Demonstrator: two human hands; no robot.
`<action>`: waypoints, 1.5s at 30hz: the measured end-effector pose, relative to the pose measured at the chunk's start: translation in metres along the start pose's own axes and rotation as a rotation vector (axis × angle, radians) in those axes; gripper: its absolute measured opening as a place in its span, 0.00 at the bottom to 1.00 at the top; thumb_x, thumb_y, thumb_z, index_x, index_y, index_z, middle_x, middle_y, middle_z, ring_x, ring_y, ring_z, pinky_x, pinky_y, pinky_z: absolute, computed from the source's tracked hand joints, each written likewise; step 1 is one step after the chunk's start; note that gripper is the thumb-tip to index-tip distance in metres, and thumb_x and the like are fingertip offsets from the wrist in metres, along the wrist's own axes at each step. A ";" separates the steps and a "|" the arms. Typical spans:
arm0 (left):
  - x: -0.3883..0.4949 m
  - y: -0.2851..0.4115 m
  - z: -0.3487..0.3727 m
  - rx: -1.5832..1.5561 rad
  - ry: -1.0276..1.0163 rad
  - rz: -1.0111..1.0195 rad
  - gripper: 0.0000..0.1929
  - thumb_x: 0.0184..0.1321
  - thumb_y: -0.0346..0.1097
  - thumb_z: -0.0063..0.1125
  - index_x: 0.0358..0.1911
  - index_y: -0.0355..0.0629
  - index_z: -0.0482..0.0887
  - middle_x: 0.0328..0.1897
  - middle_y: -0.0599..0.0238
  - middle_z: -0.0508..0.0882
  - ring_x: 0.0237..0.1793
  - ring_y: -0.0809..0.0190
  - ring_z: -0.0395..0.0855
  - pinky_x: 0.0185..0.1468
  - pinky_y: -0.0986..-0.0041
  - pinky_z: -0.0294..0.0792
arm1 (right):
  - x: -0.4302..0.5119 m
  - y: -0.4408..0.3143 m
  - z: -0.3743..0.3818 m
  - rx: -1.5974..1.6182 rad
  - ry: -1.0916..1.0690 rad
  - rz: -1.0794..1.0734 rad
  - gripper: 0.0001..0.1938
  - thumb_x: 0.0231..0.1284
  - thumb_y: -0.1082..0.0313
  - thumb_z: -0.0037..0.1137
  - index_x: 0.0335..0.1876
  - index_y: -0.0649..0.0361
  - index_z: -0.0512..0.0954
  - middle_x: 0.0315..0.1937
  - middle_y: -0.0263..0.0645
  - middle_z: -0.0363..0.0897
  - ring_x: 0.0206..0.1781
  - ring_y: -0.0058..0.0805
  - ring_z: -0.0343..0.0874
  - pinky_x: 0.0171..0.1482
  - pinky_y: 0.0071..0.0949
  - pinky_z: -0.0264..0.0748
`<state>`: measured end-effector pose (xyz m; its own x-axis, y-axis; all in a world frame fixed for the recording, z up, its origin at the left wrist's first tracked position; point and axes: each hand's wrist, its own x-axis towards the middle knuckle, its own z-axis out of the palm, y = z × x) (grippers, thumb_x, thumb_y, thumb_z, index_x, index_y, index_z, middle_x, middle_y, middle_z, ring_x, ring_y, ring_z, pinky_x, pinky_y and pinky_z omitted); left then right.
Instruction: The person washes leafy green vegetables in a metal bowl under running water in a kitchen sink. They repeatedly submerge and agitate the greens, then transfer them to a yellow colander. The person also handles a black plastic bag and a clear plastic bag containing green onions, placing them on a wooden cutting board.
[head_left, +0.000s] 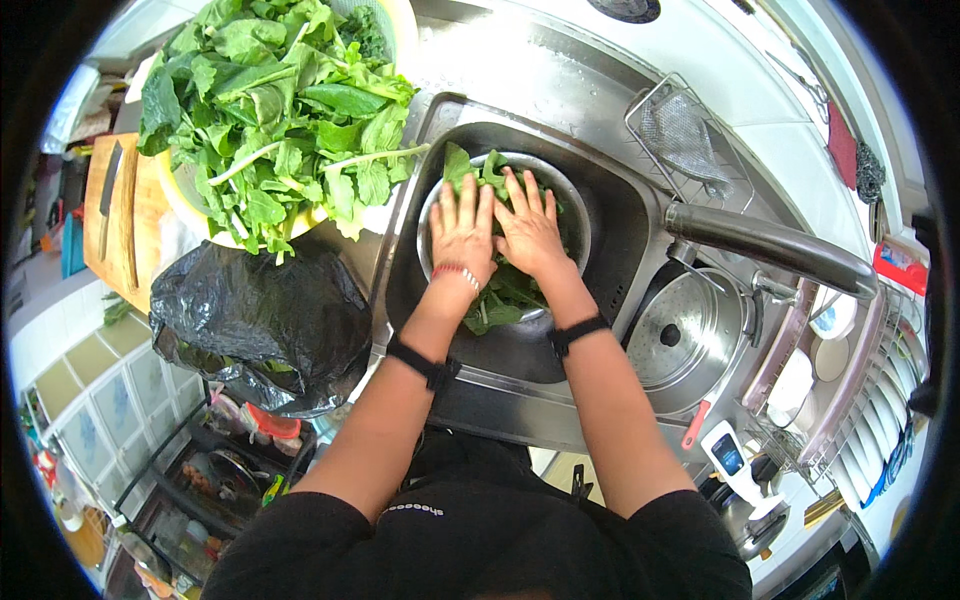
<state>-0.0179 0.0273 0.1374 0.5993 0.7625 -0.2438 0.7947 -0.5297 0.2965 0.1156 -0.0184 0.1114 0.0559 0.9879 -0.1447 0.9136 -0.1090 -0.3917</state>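
Observation:
Both of my hands lie flat on leafy greens (496, 306) in a round metal bowl (576, 202), which sits in the stainless steel sink basin (510, 358). My left hand (463, 232) rests palm down on the left part of the leaves, its fingers a little apart. Beside it, my right hand (534, 231) presses on the right part with fingers spread. Neither hand is closed around anything. Some leaves stick out past the bowl's near and far rim. What lies under my palms is hidden.
At the left, a yellow-rimmed basin (409, 30) overflows with greens; a black plastic bag (262, 322) sits nearer me. A knife (111, 187) lies on a wooden cutting board (154, 210). The faucet (765, 240) crosses above a lidded pot (686, 337). Farther right stands a dish rack (814, 435).

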 end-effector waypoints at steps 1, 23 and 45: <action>0.014 -0.001 0.003 0.093 -0.202 0.035 0.62 0.34 0.48 0.80 0.74 0.45 0.51 0.81 0.57 0.44 0.78 0.40 0.39 0.76 0.48 0.40 | 0.008 0.003 0.010 -0.090 -0.199 0.080 0.40 0.52 0.55 0.64 0.73 0.39 0.60 0.77 0.38 0.48 0.80 0.46 0.37 0.74 0.63 0.39; 0.047 -0.020 0.078 0.393 -0.675 0.048 0.65 0.42 0.71 0.66 0.76 0.41 0.42 0.82 0.59 0.37 0.80 0.46 0.27 0.78 0.50 0.26 | 0.020 0.012 0.073 -0.117 -0.395 0.189 0.40 0.61 0.54 0.51 0.78 0.44 0.49 0.80 0.35 0.39 0.81 0.47 0.35 0.73 0.67 0.25; 0.031 -0.014 0.079 0.181 -0.552 -0.162 0.53 0.50 0.60 0.63 0.76 0.51 0.46 0.81 0.62 0.45 0.80 0.45 0.33 0.76 0.44 0.25 | 0.019 0.008 0.043 -0.103 -0.657 0.328 0.50 0.52 0.41 0.61 0.79 0.39 0.44 0.80 0.39 0.24 0.80 0.52 0.22 0.73 0.67 0.30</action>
<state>-0.0028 0.0288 0.0531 0.3927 0.5592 -0.7302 0.8547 -0.5150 0.0652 0.1068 -0.0056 0.0659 0.1093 0.6329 -0.7665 0.9263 -0.3446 -0.1525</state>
